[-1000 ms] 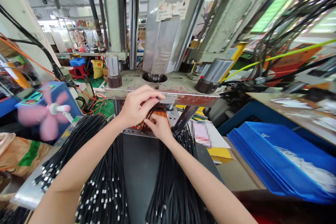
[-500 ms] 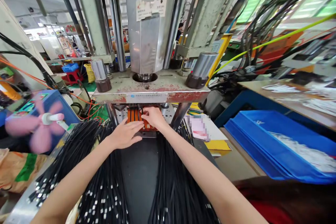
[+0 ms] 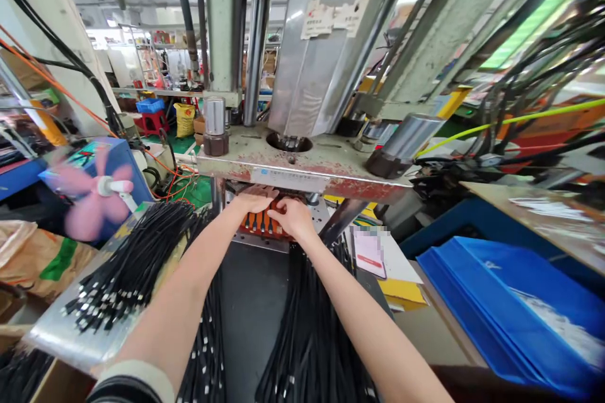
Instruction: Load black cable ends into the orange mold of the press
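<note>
An orange mould block (image 3: 258,224) with several short black cable ends in its slots sits under the press plate (image 3: 302,170). My left hand (image 3: 255,199) lies flat over the block's back left part, fingers stretched out. At the block's right side is my right hand (image 3: 292,216), thumb and forefinger bent together over a slot; what they grip is too small to make out. Black cables (image 3: 302,315) hang in a thick bundle below my right hand, and another bundle (image 3: 205,334) lies beneath my left forearm.
More black cables (image 3: 137,258) lie on the metal table (image 3: 61,334) at left, near a spinning pink fan (image 3: 101,186). A phone (image 3: 369,253) rests on papers right of the press. Blue trays (image 3: 477,271) with white pieces stand at the right.
My left hand has moved from the block's front left to its back, uncovering the black ends in the slots. My right hand stays at the block's right side. The view has turned left.
</note>
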`<state>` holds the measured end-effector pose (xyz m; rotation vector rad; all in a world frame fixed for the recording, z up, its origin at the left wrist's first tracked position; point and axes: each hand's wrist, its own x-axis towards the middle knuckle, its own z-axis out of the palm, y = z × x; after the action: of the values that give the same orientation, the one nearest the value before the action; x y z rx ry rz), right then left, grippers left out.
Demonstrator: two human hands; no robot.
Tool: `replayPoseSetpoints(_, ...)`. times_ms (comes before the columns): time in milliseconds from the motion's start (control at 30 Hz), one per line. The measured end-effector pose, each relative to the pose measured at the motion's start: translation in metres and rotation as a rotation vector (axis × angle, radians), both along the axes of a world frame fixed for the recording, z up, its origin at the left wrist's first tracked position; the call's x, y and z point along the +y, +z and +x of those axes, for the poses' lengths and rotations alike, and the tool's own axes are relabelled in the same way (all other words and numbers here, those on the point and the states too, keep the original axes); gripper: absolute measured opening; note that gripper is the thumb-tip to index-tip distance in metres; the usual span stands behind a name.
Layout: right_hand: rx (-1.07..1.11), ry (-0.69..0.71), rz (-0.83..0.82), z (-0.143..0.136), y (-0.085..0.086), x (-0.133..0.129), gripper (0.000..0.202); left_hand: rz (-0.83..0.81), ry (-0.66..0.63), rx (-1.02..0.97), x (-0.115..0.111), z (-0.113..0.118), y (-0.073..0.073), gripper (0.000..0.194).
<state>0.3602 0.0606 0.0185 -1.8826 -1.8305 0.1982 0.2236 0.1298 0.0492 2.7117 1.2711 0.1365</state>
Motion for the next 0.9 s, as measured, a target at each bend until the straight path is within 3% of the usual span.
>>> replayPoseSetpoints(100,-0.011,0.029,0.129,0.024,-0.008,-0.033,0.024,0.036,-0.049,-0.042,-0.026,-0.032,-0.008,0.052)
replayPoseSetpoints(167,-0.153,-0.089,0.109,0.046,-0.019,-0.066,0.028,0.122,0.001,-0.096,-0.051,-0.063,-0.020,0.049)
replayPoseSetpoints(233,-0.372,-0.218,-0.138,0.066,-0.032,-0.096,0.039,0.194,0.183,-0.069,-0.076,-0.091,-0.036,0.044)
replayPoseSetpoints(300,-0.482,-0.220,-0.371,0.077,-0.043,-0.115,0.041,0.182,0.367,0.059,-0.095,-0.109,-0.051,0.040)
replayPoseSetpoints(367,-0.466,-0.135,-0.466,0.080,-0.050,-0.122,0.034,0.136,0.434,0.155,-0.105,-0.115,-0.063,0.036)
replayPoseSetpoints(433,-0.410,-0.072,-0.457,0.078,-0.052,-0.122,0.028,0.112,0.442,0.161,-0.106,-0.112,-0.069,0.028)
replayPoseSetpoints(600,-0.333,-0.157,-0.293,0.076,-0.041,-0.118,0.034,0.105,0.455,0.075,-0.096,-0.108,-0.070,0.032)
replayPoseSetpoints(700,-0.123,-0.127,-0.131,0.072,-0.033,-0.120,0.031,0.096,0.422,-0.007,-0.091,-0.112,-0.069,0.021)
replayPoseSetpoints(800,0.167,0.083,-0.060,0.057,-0.021,-0.122,0.024,0.075,0.377,-0.120,-0.093,-0.113,-0.060,0.010)
replayPoseSetpoints(900,0.334,0.329,-0.058,0.029,-0.002,-0.125,0.021,0.012,0.235,-0.256,-0.106,-0.102,-0.035,0.011)
